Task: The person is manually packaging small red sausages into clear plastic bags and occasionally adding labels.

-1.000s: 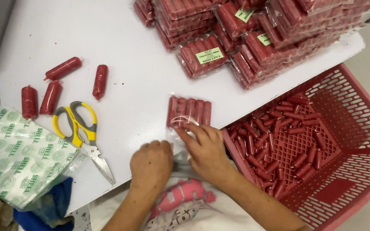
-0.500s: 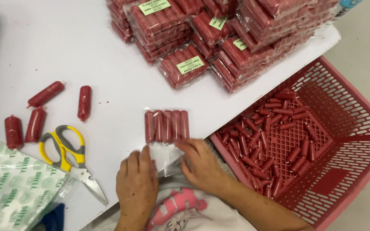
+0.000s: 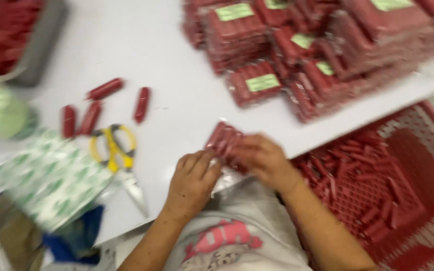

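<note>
The picture is blurred by motion. A clear plastic pack of red sausages (image 3: 223,138) sits at the near edge of the white table (image 3: 177,90), tilted. My right hand (image 3: 262,159) covers its right side with fingers closed on it. My left hand (image 3: 193,180) grips the pack's near end and the loose plastic there.
Stacked sealed sausage packs with green labels (image 3: 317,55) fill the far right. Loose red sausages (image 3: 104,103) and yellow-handled scissors (image 3: 116,155) lie at left, beside a green-printed plastic bag (image 3: 46,180). A red plastic basket (image 3: 403,200) with several sausages stands at right.
Both hands closed in on the pack, which turned from lying flat and straight to tilted. The camera swung, shifting the scene to the right.
</note>
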